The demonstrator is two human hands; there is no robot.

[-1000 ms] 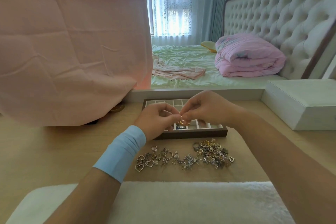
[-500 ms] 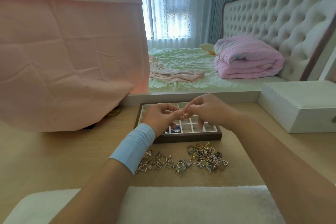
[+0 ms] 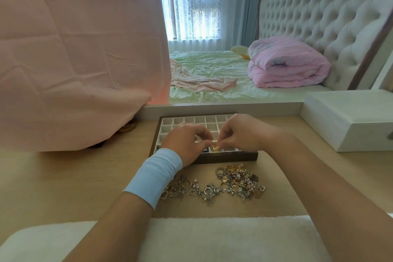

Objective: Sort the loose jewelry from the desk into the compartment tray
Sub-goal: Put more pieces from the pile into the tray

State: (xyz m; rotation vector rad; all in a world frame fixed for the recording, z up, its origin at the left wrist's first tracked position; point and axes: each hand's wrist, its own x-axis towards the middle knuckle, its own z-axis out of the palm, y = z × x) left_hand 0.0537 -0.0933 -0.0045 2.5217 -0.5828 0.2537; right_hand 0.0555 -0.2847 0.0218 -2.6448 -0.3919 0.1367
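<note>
Gold is glinting right in the middle: the left hand [image 3: 186,144] and right hand [image 3: 241,133] are both pinching a small gold piece [image 3: 215,147], which is hanging just below them over the near row of the compartment tray [image 3: 231,156]. The way in is looking straight down, I'd judge. The loose jewelry [image 3: 238,181] is lying on the desk [image 3: 63,176], just on the person's side of the tray.

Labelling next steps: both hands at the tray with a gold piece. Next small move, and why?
Probably lower and release the gold piece into the near row of the compartment tray: left hand and right hand pinch it just above a cell.
</note>
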